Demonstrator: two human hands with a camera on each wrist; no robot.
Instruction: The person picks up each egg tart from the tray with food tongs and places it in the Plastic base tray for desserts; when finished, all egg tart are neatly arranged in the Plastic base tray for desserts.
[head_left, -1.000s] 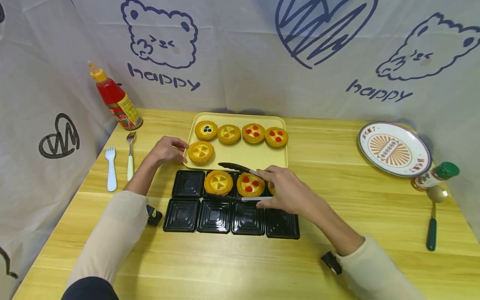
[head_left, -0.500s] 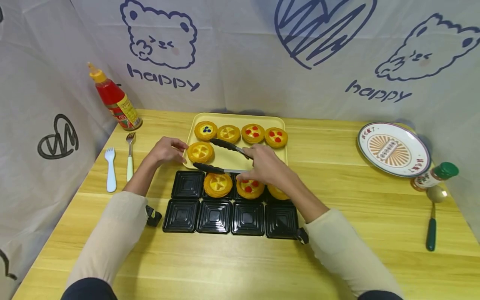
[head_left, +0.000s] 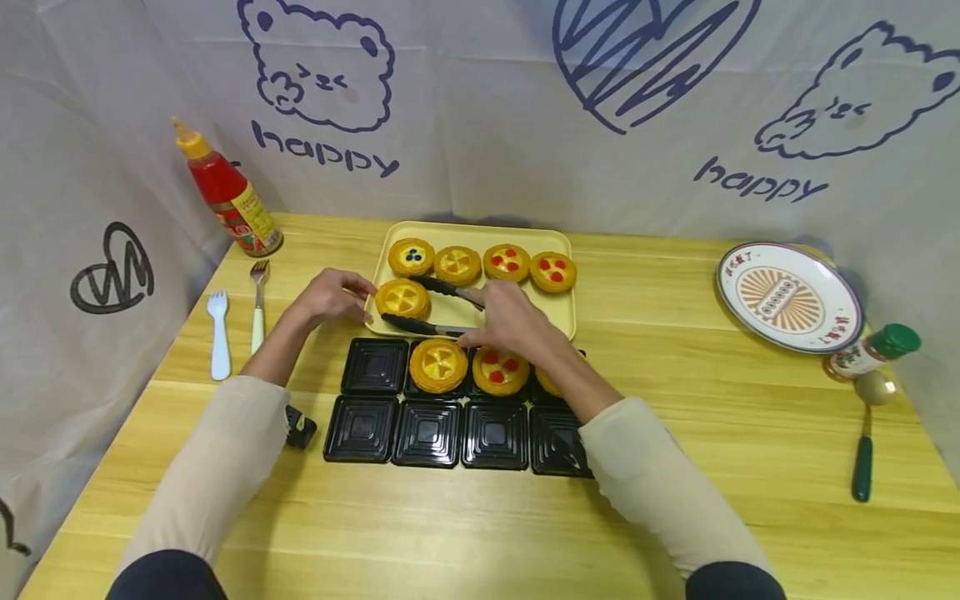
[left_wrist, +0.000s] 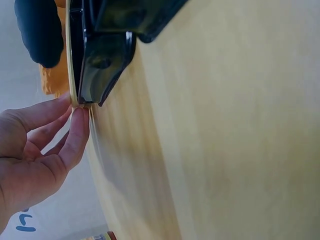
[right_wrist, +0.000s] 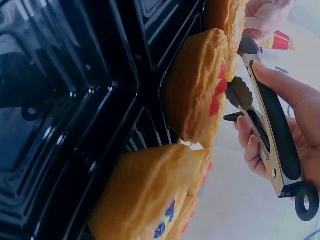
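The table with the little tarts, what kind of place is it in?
Probably a staged set, not a real kitchen: printed "happy" cloth walls in the wooden table, with tarts on a yellow tray beside a black compartment tray.

Tarts (head_left: 438,365): eight. Black cups (head_left: 363,428): eight. Forks (head_left: 219,333): two.
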